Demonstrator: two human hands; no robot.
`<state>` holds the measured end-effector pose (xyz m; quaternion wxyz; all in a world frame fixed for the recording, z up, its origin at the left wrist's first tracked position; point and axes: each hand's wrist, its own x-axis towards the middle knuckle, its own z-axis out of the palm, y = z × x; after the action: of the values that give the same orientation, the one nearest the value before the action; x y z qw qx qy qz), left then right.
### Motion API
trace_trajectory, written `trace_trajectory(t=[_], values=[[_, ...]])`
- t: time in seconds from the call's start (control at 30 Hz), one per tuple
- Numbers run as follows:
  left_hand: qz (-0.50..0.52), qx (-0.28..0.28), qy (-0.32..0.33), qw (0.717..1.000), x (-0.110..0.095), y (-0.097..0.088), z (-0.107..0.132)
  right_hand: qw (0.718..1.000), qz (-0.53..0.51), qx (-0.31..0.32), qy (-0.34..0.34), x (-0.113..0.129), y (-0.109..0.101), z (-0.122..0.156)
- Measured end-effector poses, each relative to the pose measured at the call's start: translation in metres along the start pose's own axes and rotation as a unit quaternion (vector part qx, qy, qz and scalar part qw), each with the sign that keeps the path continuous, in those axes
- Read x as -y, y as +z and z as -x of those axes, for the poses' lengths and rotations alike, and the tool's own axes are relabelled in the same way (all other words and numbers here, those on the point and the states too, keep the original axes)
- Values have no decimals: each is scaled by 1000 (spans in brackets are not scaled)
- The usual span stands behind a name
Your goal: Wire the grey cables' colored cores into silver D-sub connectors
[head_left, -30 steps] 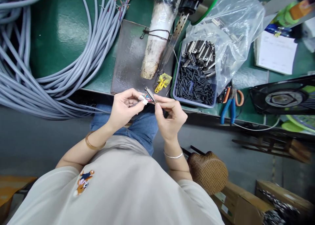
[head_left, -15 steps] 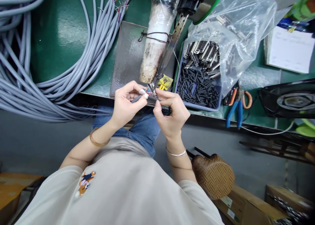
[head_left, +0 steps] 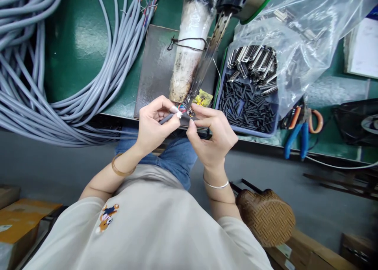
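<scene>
My left hand (head_left: 158, 122) pinches the end of a grey cable (head_left: 166, 119), where thin coloured wires fan out. The wires meet a small metal multi-pin connector (head_left: 190, 111), partly hidden by my fingers. My right hand (head_left: 211, 132) is closed at that connector, thumb and forefinger together on its near end. Just above sits the tip of a soldering iron (head_left: 206, 61), beside a stained white tube (head_left: 187, 61) tied with dark wire. A yellow pad (head_left: 203, 98) lies right of the connector.
A blue bin (head_left: 246, 130) holds black sleeves (head_left: 245, 104) and metal connectors (head_left: 255, 61), partly under a plastic bag (head_left: 313, 45). Pliers (head_left: 301, 132) lie at the table edge. Grey cables (head_left: 97, 93) fill the left. A woven-top stool (head_left: 271, 219) stands behind on the right.
The connector has turned and shifted slightly, now close under the soldering iron's tip. Both hands keep their pinch. The whole view has moved a little, with the bin and pliers farther right.
</scene>
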<state>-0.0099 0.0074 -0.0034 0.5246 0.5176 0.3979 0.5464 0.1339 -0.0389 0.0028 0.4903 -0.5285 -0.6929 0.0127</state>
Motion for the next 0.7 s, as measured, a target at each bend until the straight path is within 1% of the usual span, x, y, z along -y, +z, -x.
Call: trace_trajectory(t=[0.1, 0.17, 0.3, 0.4, 0.7], values=[[3, 12, -34, 999, 0, -2, 1, 1000, 7, 10, -10, -1, 0, 4], [10, 19, -39, 999, 0, -3, 3, 1000, 11, 17, -11, -1, -1, 6], [19, 33, -22, 999, 1, -3, 6, 1000, 9, 7, 10, 0, -3, 7], [22, 27, -9, 999, 1, -2, 7, 1000, 6, 5, 22, 1, -3, 7], [-25, 10, -5, 1000, 0, -1, 7, 1000, 28, 6, 11, 2, 0, 3]])
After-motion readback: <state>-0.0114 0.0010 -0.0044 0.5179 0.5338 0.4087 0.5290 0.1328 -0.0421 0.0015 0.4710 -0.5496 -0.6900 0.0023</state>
